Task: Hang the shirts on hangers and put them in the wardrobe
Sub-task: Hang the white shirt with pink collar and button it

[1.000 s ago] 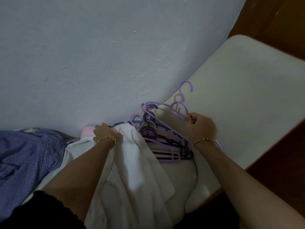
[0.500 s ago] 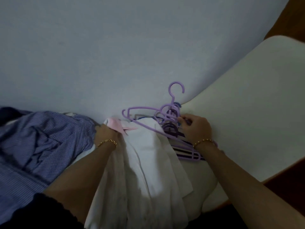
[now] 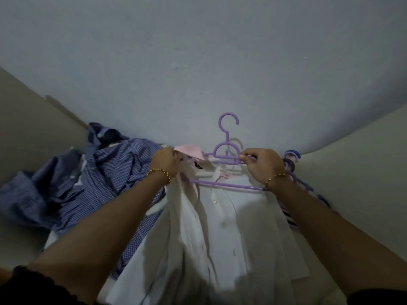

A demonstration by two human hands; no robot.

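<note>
Left hand (image 3: pixel 165 161) fingers hidden in white shirt (image 3: pixel 220 216) — hem cut off; spare hangers (image 3: pixel 291 156) half-hidden.

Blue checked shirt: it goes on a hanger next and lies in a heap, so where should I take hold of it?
Likely the collar end, the raised dark fold by the wall. Come from above and the left: the left hand, gripping the white shirt, crowds the right edge of the blue checked shirt. Elsewhere it lies crumpled, offering no clear grip.
</note>
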